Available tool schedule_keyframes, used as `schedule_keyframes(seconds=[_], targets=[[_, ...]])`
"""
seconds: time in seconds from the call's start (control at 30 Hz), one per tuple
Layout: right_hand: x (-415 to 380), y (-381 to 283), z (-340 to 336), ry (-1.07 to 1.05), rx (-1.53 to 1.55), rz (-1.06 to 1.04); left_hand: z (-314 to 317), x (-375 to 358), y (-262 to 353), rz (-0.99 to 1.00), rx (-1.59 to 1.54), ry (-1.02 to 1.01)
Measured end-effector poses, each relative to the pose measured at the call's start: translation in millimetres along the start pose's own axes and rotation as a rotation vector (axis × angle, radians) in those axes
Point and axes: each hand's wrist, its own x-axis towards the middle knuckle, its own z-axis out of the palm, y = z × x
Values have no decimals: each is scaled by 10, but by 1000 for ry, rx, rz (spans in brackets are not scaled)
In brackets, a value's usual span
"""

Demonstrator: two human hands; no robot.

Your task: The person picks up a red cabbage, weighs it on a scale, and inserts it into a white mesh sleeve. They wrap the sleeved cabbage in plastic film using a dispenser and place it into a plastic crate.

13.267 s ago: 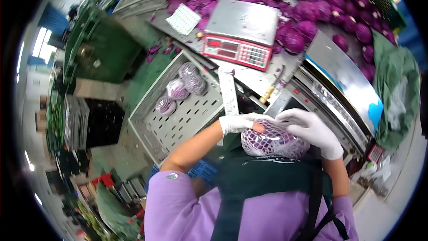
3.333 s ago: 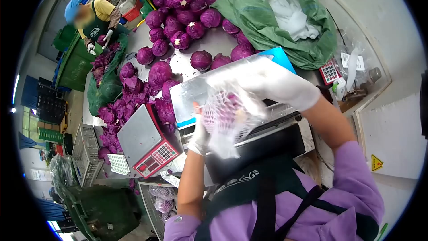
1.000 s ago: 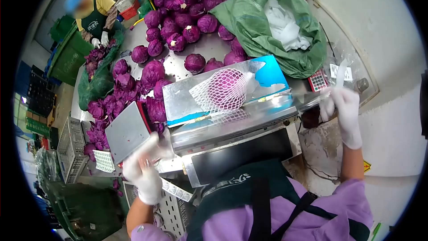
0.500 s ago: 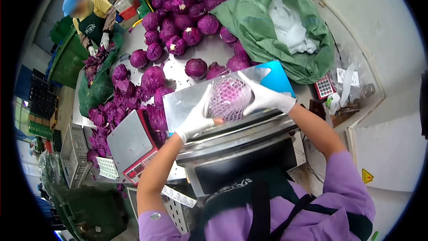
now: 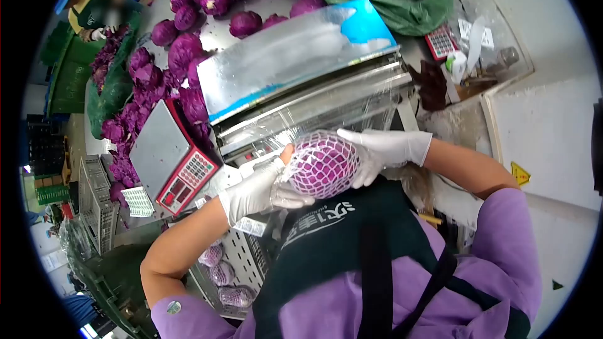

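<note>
A red cabbage (image 5: 323, 164) in white foam netting and clear film is held close in front of my apron. My left hand (image 5: 264, 189), in a white glove, cups it from the left and below. My gloved right hand (image 5: 380, 152) grips its right side. Just beyond lies the film wrapping machine (image 5: 276, 63), with a flat metal top and a blue patch at its right end. Some clear film stretches between the machine's front and the cabbage.
To the left stands a red digital scale (image 5: 166, 154). Several loose red cabbages (image 5: 245, 24) and leaves lie beyond. A crate (image 5: 239, 248) below holds netted cabbages. A green sack (image 5: 414, 9) and calculator (image 5: 441, 42) are at right. A co-worker (image 5: 94, 6) stands far left.
Both hands have brought the netted cabbage from the machine's metal top toward my body. The view has tilted down, showing the crate with netted cabbages.
</note>
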Motion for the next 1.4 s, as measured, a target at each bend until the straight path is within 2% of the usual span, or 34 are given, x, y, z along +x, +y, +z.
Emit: schedule_keyframes(seconds=[0.03, 0.07, 0.1, 0.17, 0.2, 0.23, 0.3, 0.33, 0.37, 0.4, 0.47, 0.5, 0.53, 0.57, 0.63, 0.67, 0.7, 0.73, 0.77, 0.8, 0.83, 0.9, 0.93, 0.97, 1.03, 1.07, 1.1, 1.13, 1.17, 1.2, 1.23, 1.3, 1.37, 1.4], targets=[[45, 150, 78, -22, 38, 64, -8, 62, -152, -63, -21, -17], [134, 362, 83, -90, 76, 33, -82, 226, -368, -114, -100, -47], [154, 486, 71, -91, 88, 39, -139, 392, -576, -94, -188, -80], [134, 634, 28, -101, 354, 36, -215, 391, -714, -119, -323, -42], [113, 719, 17, -109, 429, -62, -225, 366, -803, -76, -356, 14], [18, 749, 40, 119, 284, -123, -223, 315, -871, -30, -386, 72], [-83, 941, 68, 382, 116, -314, -350, 254, -1180, 53, -416, 50], [-148, 1043, 73, 384, 115, -319, -345, 184, -1345, 298, -310, 64], [-213, 1143, 73, 567, -227, -497, -345, 127, -1489, 544, -202, 79], [-237, 1216, 86, 741, -577, -669, -322, 117, -1626, 608, -178, 173], [-217, 1249, 100, 947, -372, -795, -194, 146, -1727, 756, -161, 361], [-230, 1218, 104, 1005, -265, -826, -176, 196, -1714, 764, -160, 364], [-198, 1149, 132, 1102, -383, -914, -179, 278, -1675, 923, -185, 478], [-138, 1092, 142, 1102, -385, -917, -115, 327, -1549, 1081, -209, 590], [13, 958, 153, 1039, -122, -1066, 51, 389, -1251, 1252, -340, 590], [87, 869, 175, 990, 44, -1058, 74, 404, -1121, 1303, -375, 571], [167, 802, 169, 986, 41, -1064, 78, 409, -1021, 1352, -412, 552], [263, 752, 140, 1082, 94, -1049, 62, 413, -949, 1359, -413, 555], [341, 724, 94, 1177, 148, -1033, 46, 418, -884, 1362, -468, 674], [405, 721, 57, 1237, 71, -1041, 29, 405, -858, 1358, -523, 795], [428, 714, 64, 1231, 70, -1044, -16, 385, -868, 1355, -497, 965], [461, 721, 88, 1182, 91, -1044, -280, 278, -1050, 1361, -487, 1067], [446, 755, 108, 1171, 81, -986, -258, 120, -1029, 1274, -662, 1205], [475, 786, 127, 1162, 82, -983, -392, 13, -1185, 1226, -698, 1204], [591, 869, 164, 1275, -249, -919, -823, -40, -1667, 1239, -728, 1135], [680, 903, 195, 1274, -311, -919, -1052, 40, -1857, 1236, -728, 1141], [772, 919, 212, 1280, -381, -795, -1274, 147, -2035, 1172, -766, 1141], [865, 914, 212, 1284, -461, -786, -1394, 189, -2117, 1110, -805, 1139], [966, 917, 218, 1288, -540, -776, -1293, 314, -1929, 999, -711, 1415], [1087, 907, 205, 1256, -633, -819, -1465, 488, -1963, 1029, -531, 1480], [1187, 875, 202, 1291, -951, -956, -1632, 700, -2006, 1056, -353, 1537], [1435, 784, 250, 1282, -1420, -1003, -1605, 961, -1768, 1175, -148, 1636], [1747, 699, 363, 1261, -1523, -1063, -1444, 1186, -1536, 1310, -160, 1467], [1881, 669, 430, 1244, -1526, -1102, -1468, 1150, -1505, 1121, 37, 1475]])
